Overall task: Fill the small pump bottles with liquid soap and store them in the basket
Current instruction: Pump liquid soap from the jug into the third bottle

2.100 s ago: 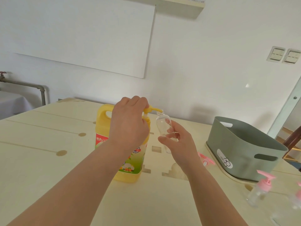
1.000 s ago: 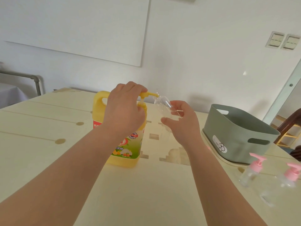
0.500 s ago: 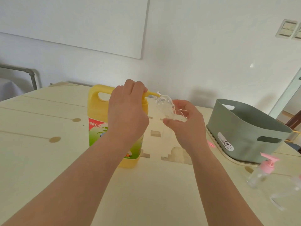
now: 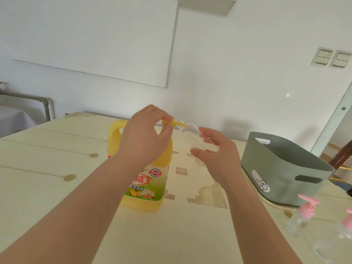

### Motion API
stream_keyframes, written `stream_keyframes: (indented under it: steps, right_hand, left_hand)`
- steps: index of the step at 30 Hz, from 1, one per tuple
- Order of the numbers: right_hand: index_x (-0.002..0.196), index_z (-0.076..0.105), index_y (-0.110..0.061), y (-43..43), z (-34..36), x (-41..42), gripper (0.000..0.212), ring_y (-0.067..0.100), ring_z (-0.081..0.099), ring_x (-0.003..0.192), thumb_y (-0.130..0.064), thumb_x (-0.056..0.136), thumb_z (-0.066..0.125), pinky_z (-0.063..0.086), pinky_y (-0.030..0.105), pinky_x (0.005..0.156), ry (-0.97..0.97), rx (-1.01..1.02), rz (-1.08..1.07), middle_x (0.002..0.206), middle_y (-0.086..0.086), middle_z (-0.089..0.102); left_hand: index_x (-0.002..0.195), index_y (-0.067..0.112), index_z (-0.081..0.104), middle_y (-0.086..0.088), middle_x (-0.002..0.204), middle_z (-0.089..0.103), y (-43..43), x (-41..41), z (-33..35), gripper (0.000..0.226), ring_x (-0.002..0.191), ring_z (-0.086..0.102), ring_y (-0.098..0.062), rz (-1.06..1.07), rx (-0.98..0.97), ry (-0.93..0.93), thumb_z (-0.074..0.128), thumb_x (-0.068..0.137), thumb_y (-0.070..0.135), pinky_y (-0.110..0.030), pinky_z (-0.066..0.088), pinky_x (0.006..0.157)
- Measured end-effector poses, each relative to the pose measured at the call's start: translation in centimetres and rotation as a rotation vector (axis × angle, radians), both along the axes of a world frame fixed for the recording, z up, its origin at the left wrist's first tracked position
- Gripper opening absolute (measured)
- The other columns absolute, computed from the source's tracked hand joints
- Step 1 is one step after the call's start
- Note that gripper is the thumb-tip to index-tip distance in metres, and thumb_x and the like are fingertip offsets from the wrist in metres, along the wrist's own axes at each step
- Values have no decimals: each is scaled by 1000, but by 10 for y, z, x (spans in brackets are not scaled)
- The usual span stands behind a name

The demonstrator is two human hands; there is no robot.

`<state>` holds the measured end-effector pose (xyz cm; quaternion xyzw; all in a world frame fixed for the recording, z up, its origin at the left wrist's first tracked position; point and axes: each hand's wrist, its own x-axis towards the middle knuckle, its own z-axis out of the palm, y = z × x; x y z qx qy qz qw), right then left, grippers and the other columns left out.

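A big yellow soap jug stands on the pale table. My left hand sits on top of its yellow pump head, fingers curled over it. My right hand grips a small clear bottle without a cap, tilted with its mouth against the pump spout. A grey-green basket stands to the right of the hands. Two small clear bottles with pink pumps, one and another, are at the near right.
The basket rests on a flat pale lid or tray. The table's far edge meets a white wall. A grey pipe runs at the far left. A dark chair shows past the table's right side.
The small bottle has tilted further, from nearly upright to leaning with its mouth at the spout. My left hand stays on the pump head. The view has shifted slightly.
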<state>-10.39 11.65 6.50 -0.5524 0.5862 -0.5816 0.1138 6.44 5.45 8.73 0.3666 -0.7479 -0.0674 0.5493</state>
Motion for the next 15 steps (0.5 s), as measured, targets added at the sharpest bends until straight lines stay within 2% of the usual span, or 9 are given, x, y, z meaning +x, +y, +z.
stream_keyframes:
  steps: [2,4,6,8,9,11,13,15]
  right_hand:
    - [104,59,-42,1,1,-2,51,-11,58,97,-10,71,81,49,17,80,-44,-3,19,105,-16,66]
    - [103,62,-37,1,-2,-5,49,-5,62,95,-16,65,86,49,18,79,-157,6,64,105,-14,67]
    - [104,65,-29,-1,-7,-6,47,5,66,93,-20,61,82,52,23,73,-397,6,160,105,-9,66]
    - [107,64,-19,-4,-14,-6,42,10,65,86,-16,68,81,52,23,67,-635,-12,257,105,-1,64]
    - [108,62,-15,-6,-17,-4,37,11,65,83,-15,75,79,52,23,65,-713,-16,283,104,1,64]
    - [106,60,-13,-9,-23,1,28,13,64,78,-20,80,70,52,22,62,-838,-27,322,95,2,65]
    - [104,57,-11,-12,-28,5,36,14,63,75,-29,74,68,53,21,60,-946,-46,343,88,3,64]
    - [106,55,-10,-15,-31,8,44,15,63,72,-34,71,68,53,21,59,-1008,-60,330,88,5,62]
  left_hand:
    - [89,28,69,16,95,59,-5,3,4,14,89,51,0,-28,-1,-18,55,91,29,-10,34,63]
    - [87,28,70,15,93,61,-10,4,3,13,88,52,1,-53,-18,-15,58,90,32,-7,33,62]
    - [86,27,69,19,92,62,-14,2,0,10,88,53,7,-82,-16,25,60,89,29,-3,32,65]
    - [84,27,67,26,92,61,-14,-2,-5,8,90,49,16,-106,10,85,61,89,27,-1,31,69]
    - [84,28,66,29,91,59,-14,-4,-8,8,91,48,18,-108,24,112,60,89,27,-2,32,73]
    - [85,27,65,28,91,60,-14,-10,-16,8,90,48,17,-87,1,143,60,90,26,-14,35,88]
    - [85,23,65,19,92,63,-14,-13,-23,8,89,47,11,-50,-72,129,59,90,24,-24,26,104]
    - [84,21,64,13,91,66,-16,-14,-26,9,89,48,6,-15,-112,92,57,88,24,-27,18,108]
